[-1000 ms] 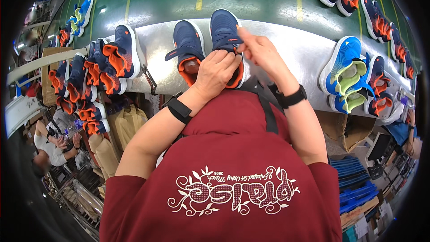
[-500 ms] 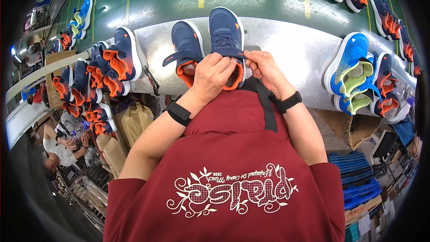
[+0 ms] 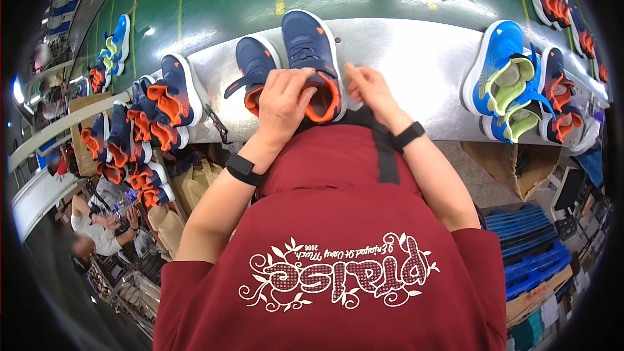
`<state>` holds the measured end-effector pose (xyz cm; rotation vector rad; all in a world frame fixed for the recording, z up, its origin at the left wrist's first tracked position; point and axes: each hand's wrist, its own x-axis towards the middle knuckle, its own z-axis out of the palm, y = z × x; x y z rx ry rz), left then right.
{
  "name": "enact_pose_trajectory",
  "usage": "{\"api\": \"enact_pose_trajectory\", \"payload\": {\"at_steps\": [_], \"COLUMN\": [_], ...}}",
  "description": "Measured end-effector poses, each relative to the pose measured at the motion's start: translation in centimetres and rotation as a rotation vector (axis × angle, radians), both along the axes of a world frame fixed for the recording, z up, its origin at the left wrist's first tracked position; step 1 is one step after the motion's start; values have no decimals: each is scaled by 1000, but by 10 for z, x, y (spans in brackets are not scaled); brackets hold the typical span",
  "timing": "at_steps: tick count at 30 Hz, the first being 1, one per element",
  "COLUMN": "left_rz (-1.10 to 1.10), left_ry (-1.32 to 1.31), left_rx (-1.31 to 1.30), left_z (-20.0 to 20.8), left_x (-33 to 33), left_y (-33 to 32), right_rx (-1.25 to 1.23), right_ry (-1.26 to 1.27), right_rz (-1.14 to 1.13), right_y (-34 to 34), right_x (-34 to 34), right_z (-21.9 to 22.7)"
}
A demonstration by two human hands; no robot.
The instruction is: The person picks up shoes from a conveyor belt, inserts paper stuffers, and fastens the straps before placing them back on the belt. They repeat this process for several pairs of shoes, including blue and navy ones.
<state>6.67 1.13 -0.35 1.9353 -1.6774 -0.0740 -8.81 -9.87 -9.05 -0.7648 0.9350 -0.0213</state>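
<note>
Bending over the mouth of a navy sneaker [image 3: 304,40], the left hand [image 3: 283,105] has curled fingers by the strap [image 3: 318,65] and a thumb near the orange lining [image 3: 334,94]; one cannot tell if it is pinching anything. The right hand [image 3: 373,93] is half spread, with loosely bent fingers, and seems to hold nothing. It is just to the right of the sneaker but looks apart from it.

If the left hand tugs hard, the sneaker could slide or tip, because the right hand is not steadying it. A sideways pull could leave the strap crooked, and a dragging thumb could fold the lining under.

So the sneaker sits between the two hands, with its toe pointing away from the person and its heel close to the red shirt [image 3: 338,214]. Just to its left is the matching sneaker [image 3: 255,57], its strap poking out sideways. Both stand on a shiny metal table [image 3: 403,65]. Blue sneakers [image 3: 497,58] sit well off to the right. Past the table runs a green belt [image 3: 227,0] with yellow lines.
</note>
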Motion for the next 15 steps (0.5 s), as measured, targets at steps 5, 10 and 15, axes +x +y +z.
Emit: {"api": "enact_pose_trajectory", "payload": {"at_steps": [5,10,15], "left_rz": [67,-43,-185], "left_ry": [8,-121,-198], "left_rx": [-9,-94,-26], "left_z": [-9,-11,-6], "left_x": [0,5,6], "left_y": [12,-2,-10], "right_rx": [-1066,-1337,-1420], "right_ry": [36,102,120], "right_rz": [251,463,467], "right_y": [14,28,28], "right_x": [5,12,19], "right_z": [36,33,30]}}
